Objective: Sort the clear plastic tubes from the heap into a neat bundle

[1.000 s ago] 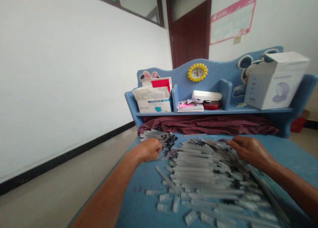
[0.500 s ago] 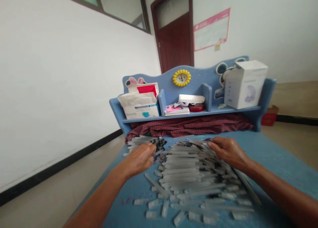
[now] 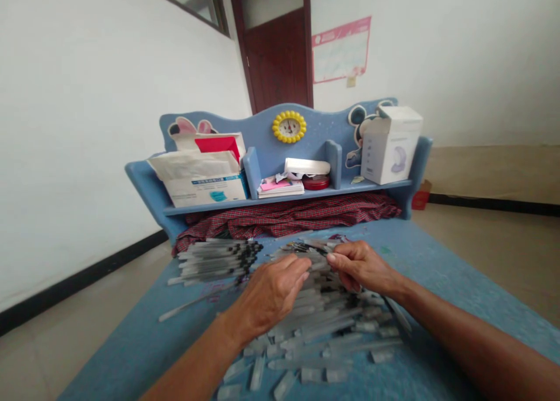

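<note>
A heap of frosted translucent pens (image 3: 315,322) with dark parts lies on the blue table between my hands. My left hand (image 3: 277,287) hovers over its left side, fingers curled together; what they hold, if anything, is hidden. My right hand (image 3: 361,267) is closed at the heap's far right, thumb and forefinger pinching what looks like a thin dark-ended pen (image 3: 321,250). To the left lies a neater stack of pens (image 3: 210,260) with black ends pointing right. One loose pen (image 3: 188,305) lies slantwise below that stack. Short clear caps (image 3: 284,384) are scattered in front.
A blue shelf (image 3: 205,207) stands along the table's back, holding a mask box (image 3: 210,185), papers, a red round tin (image 3: 315,183) and a white box (image 3: 389,147). Checked cloth (image 3: 280,217) is bunched beneath it. Blue tabletop (image 3: 464,278) extends to the right.
My left hand has moved right, from beside the black-ended stack to over the heap. A loose pen now lies below that stack. The view has turned right; my right hand stays at the heap's far side.
</note>
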A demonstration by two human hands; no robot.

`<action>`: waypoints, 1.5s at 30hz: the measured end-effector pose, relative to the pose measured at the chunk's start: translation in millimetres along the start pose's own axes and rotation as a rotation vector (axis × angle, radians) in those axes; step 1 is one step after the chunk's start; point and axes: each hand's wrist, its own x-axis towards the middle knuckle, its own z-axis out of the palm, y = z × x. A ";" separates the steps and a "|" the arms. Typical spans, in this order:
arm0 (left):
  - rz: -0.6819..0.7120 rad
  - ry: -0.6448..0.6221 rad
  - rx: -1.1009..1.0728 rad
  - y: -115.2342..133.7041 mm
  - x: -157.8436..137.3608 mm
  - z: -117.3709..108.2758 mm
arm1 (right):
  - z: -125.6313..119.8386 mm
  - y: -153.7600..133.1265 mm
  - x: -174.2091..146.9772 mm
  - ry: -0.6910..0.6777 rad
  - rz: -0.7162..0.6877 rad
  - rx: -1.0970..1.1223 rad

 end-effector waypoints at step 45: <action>0.103 0.140 0.094 -1.8 -7.1 5.0 | -4.6 -5.9 -1.0 -0.117 0.054 0.033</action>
